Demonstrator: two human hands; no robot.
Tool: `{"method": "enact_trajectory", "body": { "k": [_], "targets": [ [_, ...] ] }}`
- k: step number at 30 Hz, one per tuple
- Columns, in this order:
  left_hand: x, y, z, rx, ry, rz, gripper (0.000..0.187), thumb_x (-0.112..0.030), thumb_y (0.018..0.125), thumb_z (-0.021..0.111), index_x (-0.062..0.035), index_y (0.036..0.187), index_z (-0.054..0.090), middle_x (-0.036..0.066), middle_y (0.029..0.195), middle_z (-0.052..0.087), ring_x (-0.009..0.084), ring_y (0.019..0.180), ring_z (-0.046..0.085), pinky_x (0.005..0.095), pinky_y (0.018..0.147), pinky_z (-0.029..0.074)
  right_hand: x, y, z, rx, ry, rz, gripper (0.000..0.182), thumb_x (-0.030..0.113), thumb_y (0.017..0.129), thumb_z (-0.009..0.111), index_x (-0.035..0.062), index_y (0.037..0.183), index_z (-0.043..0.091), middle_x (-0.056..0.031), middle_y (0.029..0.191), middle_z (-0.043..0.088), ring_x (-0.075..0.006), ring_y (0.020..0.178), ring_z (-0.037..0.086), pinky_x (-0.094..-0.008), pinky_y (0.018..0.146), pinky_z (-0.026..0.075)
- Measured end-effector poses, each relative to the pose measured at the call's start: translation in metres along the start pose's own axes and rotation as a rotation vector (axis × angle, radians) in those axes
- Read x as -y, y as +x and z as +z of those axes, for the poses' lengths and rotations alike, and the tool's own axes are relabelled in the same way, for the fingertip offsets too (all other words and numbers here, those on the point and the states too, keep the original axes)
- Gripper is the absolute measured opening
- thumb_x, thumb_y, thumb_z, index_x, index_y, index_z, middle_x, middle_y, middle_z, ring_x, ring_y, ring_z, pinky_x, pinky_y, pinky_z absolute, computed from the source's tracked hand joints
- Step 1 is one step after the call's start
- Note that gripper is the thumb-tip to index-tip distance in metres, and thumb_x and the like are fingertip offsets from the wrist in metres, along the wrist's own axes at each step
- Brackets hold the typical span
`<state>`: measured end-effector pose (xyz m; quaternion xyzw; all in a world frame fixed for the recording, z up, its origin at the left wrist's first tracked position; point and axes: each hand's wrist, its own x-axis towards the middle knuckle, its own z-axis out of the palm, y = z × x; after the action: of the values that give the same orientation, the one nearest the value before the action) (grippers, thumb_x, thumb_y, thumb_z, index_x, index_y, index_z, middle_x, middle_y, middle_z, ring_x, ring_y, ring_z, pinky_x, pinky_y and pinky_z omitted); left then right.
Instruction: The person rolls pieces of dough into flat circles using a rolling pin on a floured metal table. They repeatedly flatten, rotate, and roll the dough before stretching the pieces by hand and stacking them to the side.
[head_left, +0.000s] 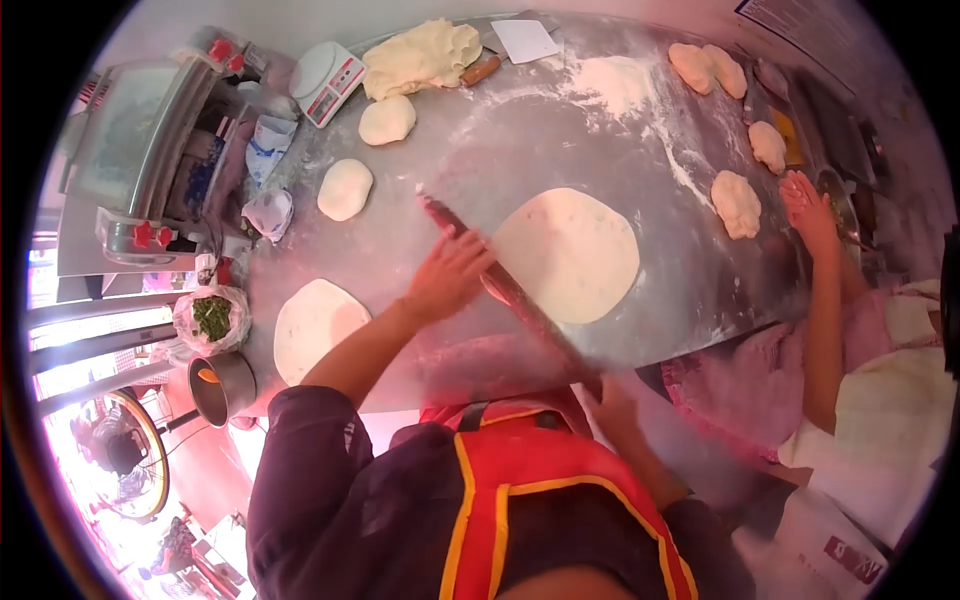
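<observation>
A long wooden rolling pin [528, 308] runs slantwise in front of me, over the left edge of a round flat sheet of dough [577, 255]. Near its upper end, my left hand [450, 272] is closed around the pin. My right hand [612, 405] grips the lower end close to the table's front edge and is somewhat blurred. To the left of my left forearm lies another flattened dough sheet [318, 332], partly covered by my arm.
Dough balls [345, 189], a big dough mass [422, 58], a scale [327, 83] and a wooden-handled scraper [481, 70] line the back left. Loose flour [612, 85] is at the back. On the right a co-worker's hand [808, 205] is near dough pieces [736, 204]. A pot [222, 388] stands front left.
</observation>
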<state>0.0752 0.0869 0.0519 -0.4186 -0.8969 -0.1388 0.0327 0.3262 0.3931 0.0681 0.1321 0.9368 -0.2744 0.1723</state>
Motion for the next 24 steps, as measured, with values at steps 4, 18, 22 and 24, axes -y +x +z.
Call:
{"method": "enact_trajectory", "body": {
  "k": [4, 18, 22, 24],
  "targets": [
    [0.004, -0.01, -0.012, -0.1, -0.026, -0.244, 0.042, -0.015, 0.075, 0.071, -0.01, 0.115, 0.061, 0.007, 0.118, 0.061, 0.0273, 0.119, 0.055, 0.0516, 0.114, 0.032, -0.026, 0.083, -0.076, -0.175, -0.286, -0.37, 0.04, 0.022, 0.079, 0.076, 0.0071, 0.112, 0.059, -0.0147, 0.103, 0.063, -0.0373, 0.097, 0.06, -0.0509, 0.081, 0.049],
    [0.103, 0.114, 0.0, -0.207, 0.417, -0.642, 0.061, -0.037, 0.098, 0.053, -0.0086, 0.15, 0.038, 0.011, 0.158, 0.034, 0.0303, 0.149, 0.025, 0.0546, 0.12, 0.017, 0.067, 0.394, -0.125, -0.657, -0.442, -0.46, 0.058, 0.029, 0.101, 0.049, 0.0061, 0.152, 0.034, -0.0145, 0.154, 0.039, -0.0335, 0.142, 0.035, -0.0563, 0.117, 0.023],
    [0.061, 0.073, 0.007, -0.147, 0.313, -0.661, 0.064, -0.037, 0.097, 0.054, -0.0048, 0.15, 0.039, 0.014, 0.157, 0.035, 0.0302, 0.149, 0.026, 0.0543, 0.12, 0.016, 0.034, 0.336, -0.106, -0.479, -0.338, -0.563, 0.059, 0.027, 0.099, 0.051, 0.0041, 0.151, 0.034, -0.0163, 0.155, 0.037, -0.0339, 0.144, 0.034, -0.0557, 0.117, 0.024],
    [0.002, 0.014, 0.013, -0.032, 0.136, -0.662, 0.067, -0.037, 0.094, 0.057, -0.0014, 0.148, 0.04, 0.017, 0.155, 0.038, 0.0324, 0.147, 0.031, 0.0541, 0.12, 0.019, 0.004, 0.262, -0.088, -0.442, -0.349, -0.588, 0.064, 0.025, 0.094, 0.055, 0.0007, 0.15, 0.035, -0.0205, 0.155, 0.036, -0.0367, 0.144, 0.034, -0.0565, 0.117, 0.024]
  ]
}}
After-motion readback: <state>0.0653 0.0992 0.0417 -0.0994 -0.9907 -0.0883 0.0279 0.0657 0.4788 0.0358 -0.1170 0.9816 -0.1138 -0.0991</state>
